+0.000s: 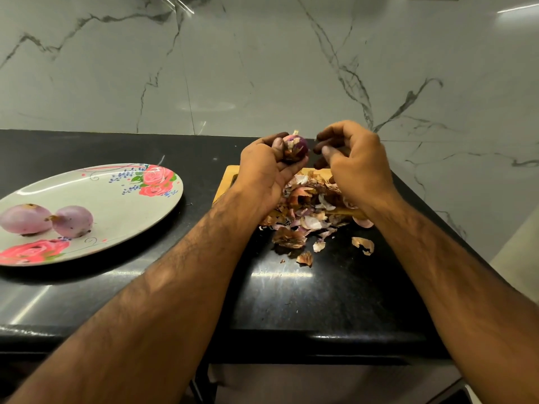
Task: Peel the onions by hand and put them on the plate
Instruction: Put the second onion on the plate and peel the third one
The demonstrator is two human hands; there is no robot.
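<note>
One onion (pixel 296 145), half-skinned, is held up in the left hand's (pixel 262 173) curled fingers above the heap of skins (pixel 309 205). The right hand (pixel 358 167) hovers just beside it, fingers bent, though I can't tell if it pinches a scrap. Best to catch that loose flap and strip it downward, turning the bulb. The plate (pixel 110 191) with two peeled onions (pixel 73 221) sits well left, and only skins spilled off the board (pixel 230 174) onto the counter (pixel 291 293) clutter things.

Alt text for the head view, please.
The left hand grips a partly peeled onion above a heap of skins; the right hand, fingers curled, is beside it. Two peeled onions lie on a flowered plate at left.
</note>
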